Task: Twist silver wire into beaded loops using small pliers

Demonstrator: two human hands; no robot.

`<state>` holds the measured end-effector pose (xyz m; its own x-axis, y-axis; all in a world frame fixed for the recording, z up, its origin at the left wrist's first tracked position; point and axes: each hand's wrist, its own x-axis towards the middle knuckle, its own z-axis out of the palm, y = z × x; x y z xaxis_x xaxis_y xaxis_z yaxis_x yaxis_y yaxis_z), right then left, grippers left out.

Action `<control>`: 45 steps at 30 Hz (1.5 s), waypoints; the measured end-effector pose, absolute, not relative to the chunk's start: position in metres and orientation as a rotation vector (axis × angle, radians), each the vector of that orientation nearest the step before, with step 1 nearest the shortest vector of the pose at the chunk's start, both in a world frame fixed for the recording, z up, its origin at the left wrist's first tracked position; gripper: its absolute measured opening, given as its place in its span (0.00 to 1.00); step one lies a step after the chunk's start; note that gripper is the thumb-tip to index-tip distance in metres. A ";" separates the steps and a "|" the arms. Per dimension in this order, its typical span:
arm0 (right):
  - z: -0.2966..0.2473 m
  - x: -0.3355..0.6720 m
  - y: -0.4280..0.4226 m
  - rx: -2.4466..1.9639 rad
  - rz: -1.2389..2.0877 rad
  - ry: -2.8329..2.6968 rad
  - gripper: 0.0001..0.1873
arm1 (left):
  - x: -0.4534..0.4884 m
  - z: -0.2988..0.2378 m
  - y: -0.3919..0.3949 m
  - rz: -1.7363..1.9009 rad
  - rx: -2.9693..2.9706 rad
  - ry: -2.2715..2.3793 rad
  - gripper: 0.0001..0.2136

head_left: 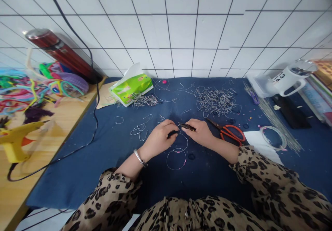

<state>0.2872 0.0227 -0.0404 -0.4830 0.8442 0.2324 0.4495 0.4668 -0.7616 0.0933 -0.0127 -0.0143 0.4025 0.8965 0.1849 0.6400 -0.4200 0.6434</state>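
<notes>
My left hand is closed around a small black object, mostly covered by my fingers, so its kind is unclear. My right hand grips a pair of small dark pliers, their jaws pointing left toward my left fingertips. A thin wire curves down from between the hands. Just below them lies a wire ring strung with a few pink beads. Orange-handled scissors rest beside my right wrist, and several bent wire pieces lie left of my left hand.
Tangled wire pieces lie at the back right, with a smaller heap by the green tissue pack. Straight wires, a wire coil, a phone and a white mug are right. A yellow glue gun lies left.
</notes>
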 end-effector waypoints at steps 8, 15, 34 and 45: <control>-0.039 0.287 0.022 -1.056 0.872 -2.123 0.07 | 0.093 -0.015 -0.012 0.833 2.048 1.249 0.07; -0.030 0.292 0.027 -1.046 0.760 -2.236 0.10 | 0.090 -0.017 -0.010 0.762 2.022 1.325 0.07; -0.013 0.296 0.018 -1.122 -0.120 -2.867 0.05 | 0.084 -0.032 -0.004 0.703 1.764 1.294 0.06; -0.013 0.292 0.014 -1.245 -0.134 -2.859 0.06 | 0.086 -0.031 -0.005 0.708 1.767 1.319 0.05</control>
<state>0.2918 0.0142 -0.0134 -0.6817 0.7297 0.0531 0.7315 0.6782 0.0702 0.0859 -0.0053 -0.0314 0.2990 0.9539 -0.0272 0.5045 -0.1339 0.8530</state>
